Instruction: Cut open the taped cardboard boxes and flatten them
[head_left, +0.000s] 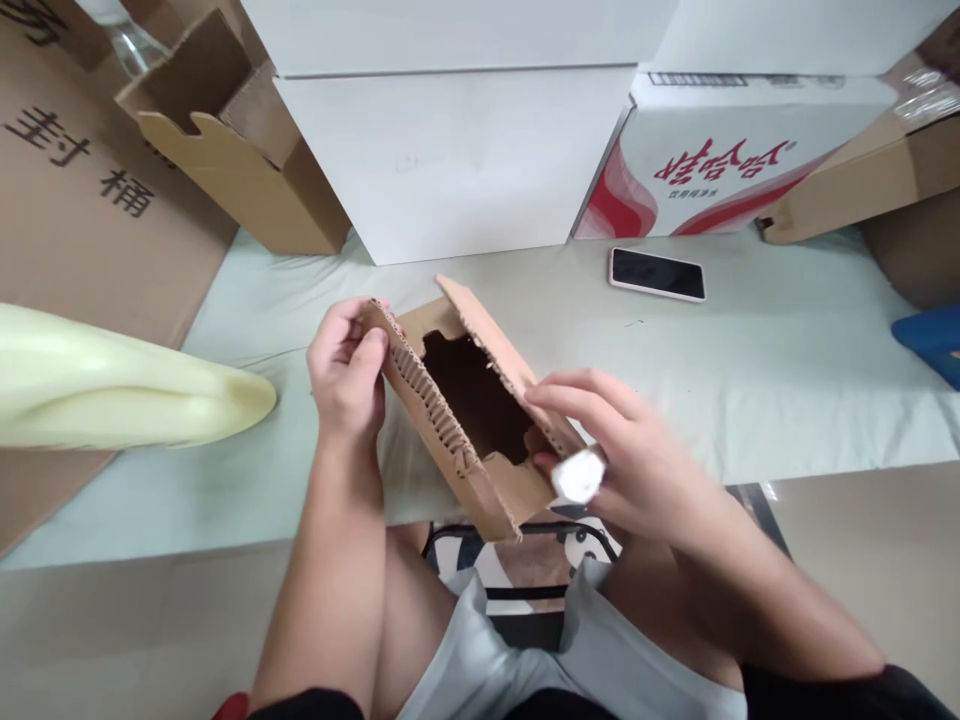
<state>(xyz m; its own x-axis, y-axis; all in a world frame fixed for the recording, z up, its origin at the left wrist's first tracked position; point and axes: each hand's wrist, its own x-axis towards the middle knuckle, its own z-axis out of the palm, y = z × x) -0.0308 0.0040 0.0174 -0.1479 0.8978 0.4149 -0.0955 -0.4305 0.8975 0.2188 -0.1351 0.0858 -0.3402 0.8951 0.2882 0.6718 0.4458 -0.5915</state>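
In front of me, a small brown cardboard box is tilted over the table's front edge, its top flaps raised and its dark inside showing. Ragged corrugation lines the edge of the left flap. My left hand is closed on the far end of that flap, thumb on the near face. The fingers of my right hand touch the right flap. That same hand is curled round a small white object, blurred and partly hidden, whose kind I cannot tell.
A phone lies on the pale cloth-covered table. White boxes and a red-and-white carton stand behind. An open brown box is at back left. A pale yellow smooth object juts in from the left.
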